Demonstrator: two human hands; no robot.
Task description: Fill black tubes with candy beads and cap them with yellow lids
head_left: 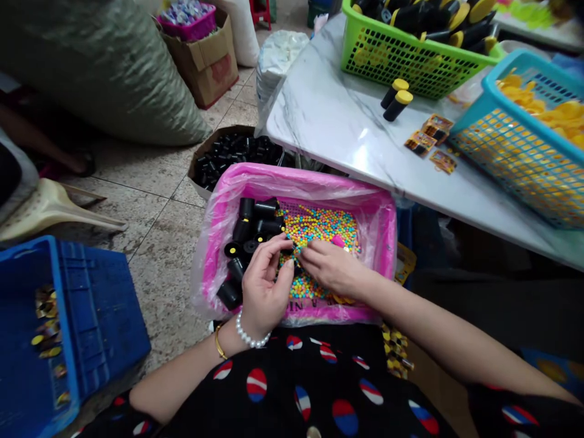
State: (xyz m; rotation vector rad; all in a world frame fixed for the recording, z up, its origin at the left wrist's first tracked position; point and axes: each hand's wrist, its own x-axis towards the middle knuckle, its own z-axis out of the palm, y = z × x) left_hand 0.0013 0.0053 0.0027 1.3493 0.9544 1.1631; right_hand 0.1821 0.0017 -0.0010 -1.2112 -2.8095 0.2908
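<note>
We are looking down at a floor of pale tiles (pixel 157 201) in a crowded work room. A white worktop (pixel 328 112) with grey lines is standing on the far right, and a big grey-green sack (pixel 100 73) is leaning on the far left.

Right in front of us, black plastic tubes (pixel 243 228) and tiny colored beads (pixel 319 228) are lying together in a pink tub (pixel 383 231) lined with a see-through bag. The tubes are filling the left side of the tub and the beads are filling the right side. The tubes are pointing many ways: some are standing up on their ends, and others are lying tilted on their long sides.

The left hand (pixel 264 283), wearing a pearl bracelet (pixel 250 333) and a gold bangle (pixel 219 342), is curling up small just beside the tubes. We cannot tell if it is holding anything. The right hand (pixel 331 266) is reaching in from the right with its fingers pinched close, down on the beads. We cannot tell if it is holding anything either.

A cardboard box (pixel 201 164) behind the tub is holding more black tubes (pixel 235 158). On the worktop, a green basket (pixel 387 67) is holding black tubes with yellow caps (pixel 438 24), and a blue basket (pixel 502 164) is holding yellow caps (pixel 547 115). A blue crate (pixel 91 304) on the floor is holding shiny gold pieces (pixel 48 322).
</note>
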